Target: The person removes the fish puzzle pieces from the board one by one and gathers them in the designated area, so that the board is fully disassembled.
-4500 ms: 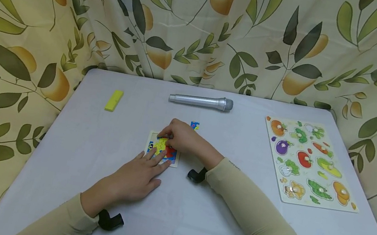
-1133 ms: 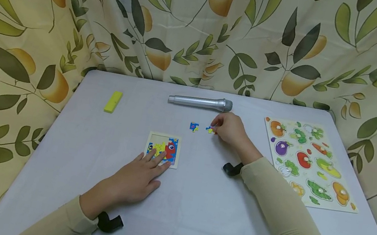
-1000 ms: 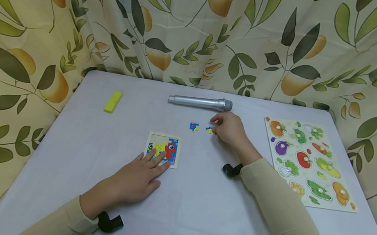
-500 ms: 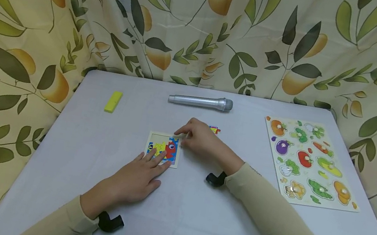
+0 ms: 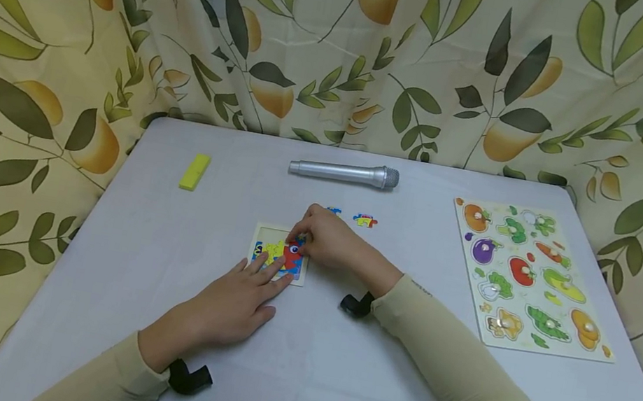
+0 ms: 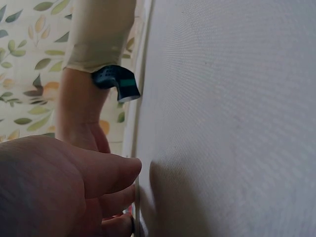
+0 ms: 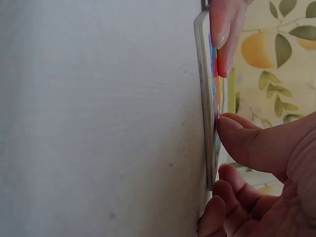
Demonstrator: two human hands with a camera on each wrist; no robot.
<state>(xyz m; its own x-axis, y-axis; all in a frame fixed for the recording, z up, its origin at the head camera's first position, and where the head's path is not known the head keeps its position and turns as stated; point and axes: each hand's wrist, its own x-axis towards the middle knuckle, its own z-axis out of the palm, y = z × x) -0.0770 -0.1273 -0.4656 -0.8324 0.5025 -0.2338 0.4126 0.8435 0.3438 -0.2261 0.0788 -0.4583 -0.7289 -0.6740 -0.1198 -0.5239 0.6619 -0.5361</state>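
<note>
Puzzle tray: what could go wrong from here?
The right hand is at the upper right of the puzzle tray; it could unseat laid pieces.
The left hand partly covers them, perhaps hiding a raised one.
A loose piece is partly hidden beyond the right hand and might get brushed away.

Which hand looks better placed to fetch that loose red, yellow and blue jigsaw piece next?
Probably the right hand: it is nearer the jigsaw piece, while the left hand rests on the small, flat, cream-framed picture puzzle.

A yellow block [image 5: 195,172], silver microphone [image 5: 344,172] and vegetable board [image 5: 522,296] lie well apart.
</note>
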